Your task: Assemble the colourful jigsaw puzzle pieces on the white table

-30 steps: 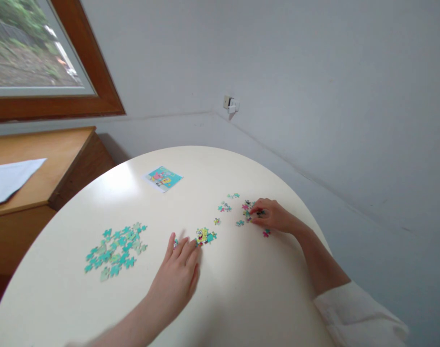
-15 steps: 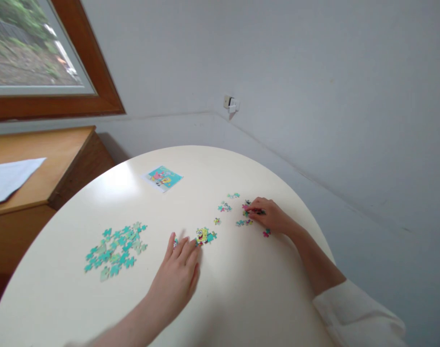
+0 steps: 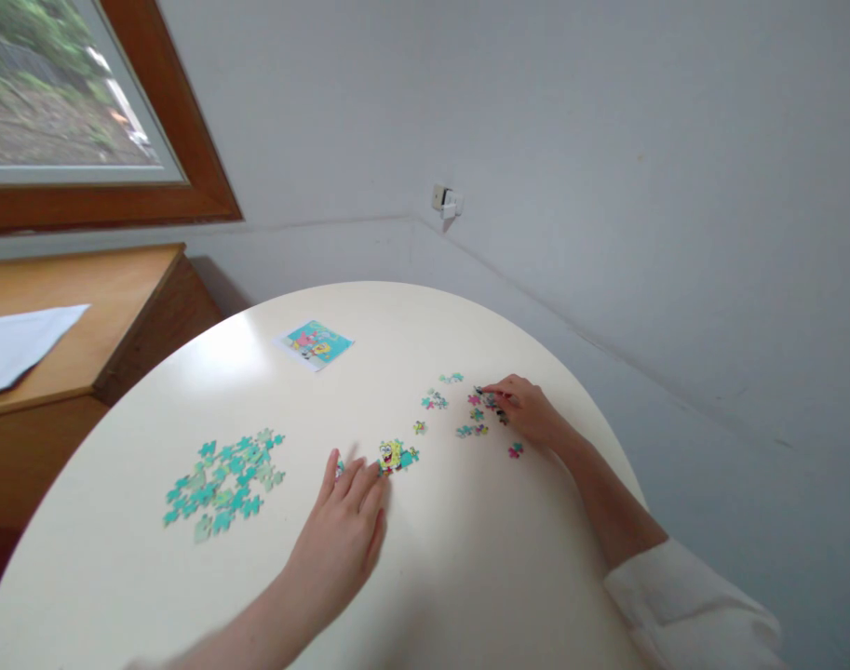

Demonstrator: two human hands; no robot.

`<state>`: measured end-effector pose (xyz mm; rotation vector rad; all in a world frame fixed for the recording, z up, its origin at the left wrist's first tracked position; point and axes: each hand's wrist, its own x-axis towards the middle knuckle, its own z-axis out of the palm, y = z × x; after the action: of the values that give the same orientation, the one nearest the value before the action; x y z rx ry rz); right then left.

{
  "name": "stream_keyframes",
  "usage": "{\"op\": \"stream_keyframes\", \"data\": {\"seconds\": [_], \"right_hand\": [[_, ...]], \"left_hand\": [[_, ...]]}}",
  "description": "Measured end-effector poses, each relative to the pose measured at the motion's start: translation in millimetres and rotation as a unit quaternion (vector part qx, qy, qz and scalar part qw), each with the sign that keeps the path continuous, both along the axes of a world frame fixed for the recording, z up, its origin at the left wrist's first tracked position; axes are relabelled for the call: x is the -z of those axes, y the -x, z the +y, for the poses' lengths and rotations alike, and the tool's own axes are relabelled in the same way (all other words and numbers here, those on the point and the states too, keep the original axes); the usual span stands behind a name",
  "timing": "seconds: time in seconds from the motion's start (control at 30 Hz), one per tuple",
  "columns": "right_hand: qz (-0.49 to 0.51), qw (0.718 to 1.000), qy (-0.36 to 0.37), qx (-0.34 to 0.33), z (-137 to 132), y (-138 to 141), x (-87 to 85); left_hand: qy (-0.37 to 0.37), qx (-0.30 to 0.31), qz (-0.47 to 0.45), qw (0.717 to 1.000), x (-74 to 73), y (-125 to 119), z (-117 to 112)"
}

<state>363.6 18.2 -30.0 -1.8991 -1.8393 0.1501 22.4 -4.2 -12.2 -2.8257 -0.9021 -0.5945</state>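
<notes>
- Left hand (image 3: 341, 535): lies palm down on the worktop (image 3: 466, 577), fingers stretched forward and slightly spread. Grip open, holding nothing. Fingertips just beside the joined yellow pieces (image 3: 395, 455), the forefinger tip touching or nearly touching their near edge.
- Joined yellow pieces: small assembled patch, yellow with teal edges, flat on the worktop about mid-width, between the two hands.
- Right hand (image 3: 529, 409): rests on the far right part of the worktop, thumb and forefinger drawn together at the loose pieces (image 3: 475, 416). Whether the grip pinches a piece or only presses on it cannot be told.
- Loose pieces: scatter of pink, teal and dark bits, flat, spread left of the right hand's fingertips.
- Pink piece (image 3: 515, 450): single, lying alone just beside the right wrist, on its near side.
- Teal pile (image 3: 222, 484): wide loose spread of teal pieces, left part of the worktop, well apart from both hands.
- Picture card (image 3: 315, 344): small and colourful, flat, at the far side of the worktop.
- Worktop: round, cream, glossy.
- Wooden desk (image 3: 82, 344): left of the worktop, bearing a white sheet (image 3: 12, 344).
- Window frame (image 3: 187, 140): brown wood, upper left.
- Wall socket (image 3: 445, 200): white, in the corner.
</notes>
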Motion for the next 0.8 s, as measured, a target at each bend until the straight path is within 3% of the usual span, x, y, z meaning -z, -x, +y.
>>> {"op": "stream_keyframes", "data": {"seconds": [0.8], "right_hand": [[-0.021,0.995,-0.033,0.091,1.9,-9.9,5.8]], "left_hand": [[0.001,0.002,0.001,1.0,-2.1,0.1,-0.2]]}}
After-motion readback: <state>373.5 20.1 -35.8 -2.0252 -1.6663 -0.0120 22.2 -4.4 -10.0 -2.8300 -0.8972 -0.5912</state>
